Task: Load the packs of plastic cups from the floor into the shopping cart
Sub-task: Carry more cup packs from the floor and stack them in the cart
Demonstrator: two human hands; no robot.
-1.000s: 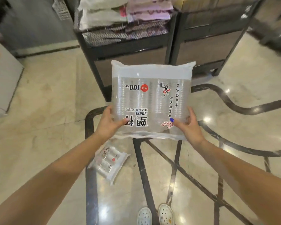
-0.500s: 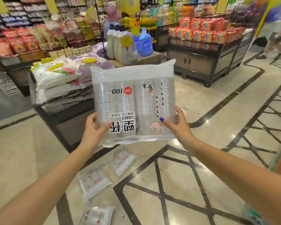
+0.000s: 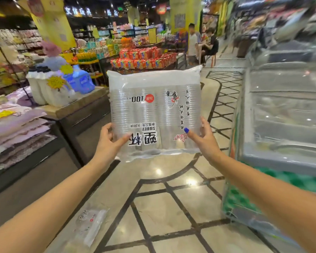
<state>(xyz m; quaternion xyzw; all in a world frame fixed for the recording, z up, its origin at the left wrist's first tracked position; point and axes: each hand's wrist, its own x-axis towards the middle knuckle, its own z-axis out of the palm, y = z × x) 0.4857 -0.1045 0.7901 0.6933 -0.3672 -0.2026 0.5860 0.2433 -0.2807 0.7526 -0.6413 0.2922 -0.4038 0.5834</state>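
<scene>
A supermarket aisle with a glossy tiled floor [image 3: 171,207]; held upright at chest height, the pack of plastic cups [image 3: 154,110] has its print upside down; left hand [image 3: 108,143] and right hand [image 3: 204,138] pinch its lower corners; another pack [image 3: 91,222] lies on the floor below.

One head-worn camera, looking forward down the shop aisle, close on the raised pack of cups [image 3: 154,114].

Clear pack [image 3: 153,110]; blue thumbnail [image 3: 186,130]
</scene>
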